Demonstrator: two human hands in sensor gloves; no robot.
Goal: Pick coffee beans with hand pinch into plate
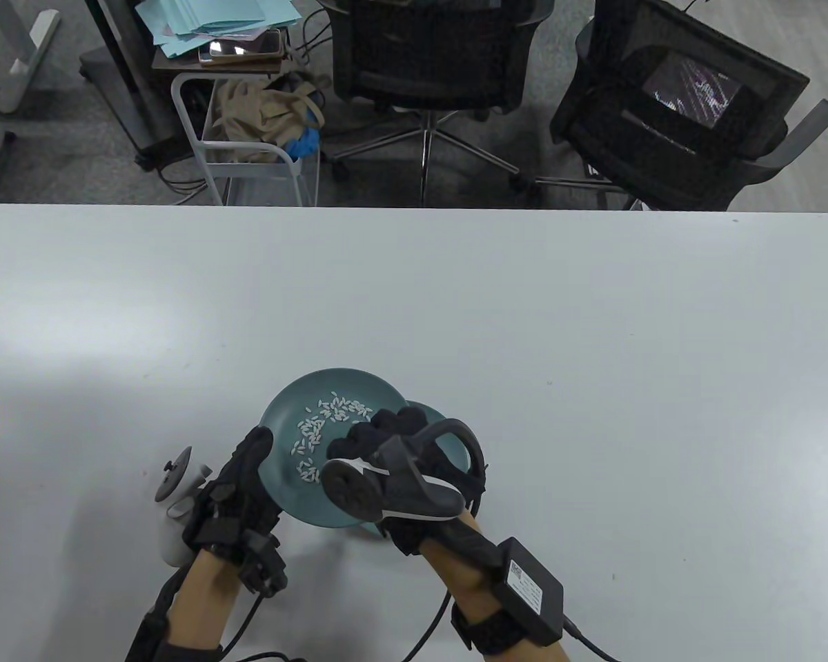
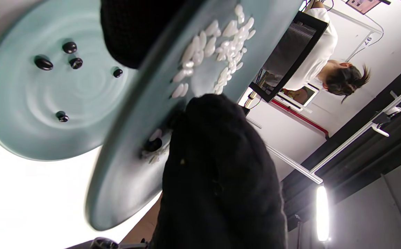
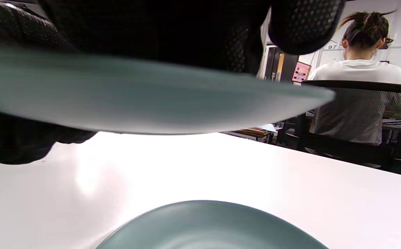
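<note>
**Upper plate held tilted over lower plate, beans on both**

Two round matte teal plates, near table (image 1: 593, 331) edge. Upper plate (image 1: 303, 483) is lifted and tilted; left hand (image 1: 245, 483) grips its left rim, fingers curled round the edge. Right hand (image 1: 386, 448) is at its right side, fingers bent over the rim and onto the surface; whether it pinches a bean there is hidden by the tracker (image 1: 400, 483), cannot tell. Lower plate (image 1: 455, 448) lies flat on the table, mostly covered in table view, only a teal sliver showing right of the upper one.

Upper plate carries a loose scatter of small white oblong grains (image 1: 328, 420), glossy, rice-like. Table is smooth, white, faintly reflective. Gloves are black mesh knit.

Left wrist view adds what table view hides: lower plate's inside with faint concentric rings and five dark, shiny, oval coffee beans (image 2: 69, 47) spread apart on it. It also shows one dark bean (image 2: 153, 144) on the upper plate among grains, just beside the left glove's thumb.

Right wrist view shows only the upper plate's blurred underside, gloved fingers wrapped above and below it, and the lower plate's rim beneath; no beans visible there. A seated person (image 3: 359, 97) in a mesh chair is behind the table.
</note>
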